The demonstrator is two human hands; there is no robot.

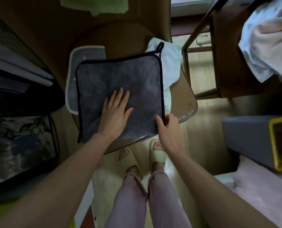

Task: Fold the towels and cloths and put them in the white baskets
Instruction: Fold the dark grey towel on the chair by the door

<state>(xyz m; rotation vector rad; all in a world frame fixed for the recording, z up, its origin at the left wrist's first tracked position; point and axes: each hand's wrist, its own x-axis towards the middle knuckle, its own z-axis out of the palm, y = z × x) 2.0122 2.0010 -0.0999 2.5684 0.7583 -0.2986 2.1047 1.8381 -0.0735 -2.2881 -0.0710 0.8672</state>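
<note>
A dark grey cloth (120, 79) with black piping and a hanging loop lies spread flat on a brown table (184, 99). My left hand (116, 112) rests flat on it, fingers apart, near its front middle. My right hand (168, 125) pinches the cloth's near right corner at the black edge. Under the cloth lie a grey towel with a white border (73, 83) on the left and a white cloth (169, 61) on the right. No white basket is in view.
A green towel (94, 4) lies at the table's far edge. A crumpled white towel (266, 41) sits on a second brown table at the upper right. A grey bin with a yellow liner (258, 142) stands on the right. Dark bags (20, 96) fill the left.
</note>
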